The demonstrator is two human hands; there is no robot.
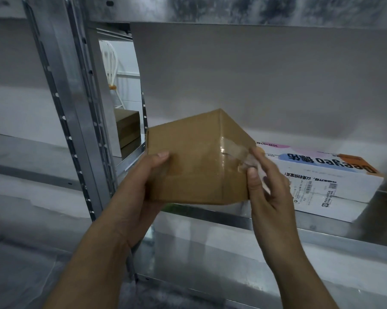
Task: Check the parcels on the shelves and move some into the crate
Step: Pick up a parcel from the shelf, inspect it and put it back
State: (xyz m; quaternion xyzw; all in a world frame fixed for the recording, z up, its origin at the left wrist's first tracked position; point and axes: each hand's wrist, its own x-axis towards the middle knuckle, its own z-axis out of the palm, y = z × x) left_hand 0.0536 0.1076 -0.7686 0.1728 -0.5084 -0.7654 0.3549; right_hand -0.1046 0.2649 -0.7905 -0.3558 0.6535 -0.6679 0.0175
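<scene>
Your left hand [141,186] and right hand [270,190] both grip one brown box [188,166], held up in front of the shelf [223,216] — looks light and stiff, glossy tape [230,152] probably slick, so hold the bare cardboard sides. One white parcel [335,186] lies on the shelf behind. No crate in view.

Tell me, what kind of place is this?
Probably a parcel storeroom: metal shelves, a taped cardboard box held by the left hand and right hand, and a white labelled box on a shelf.
</scene>
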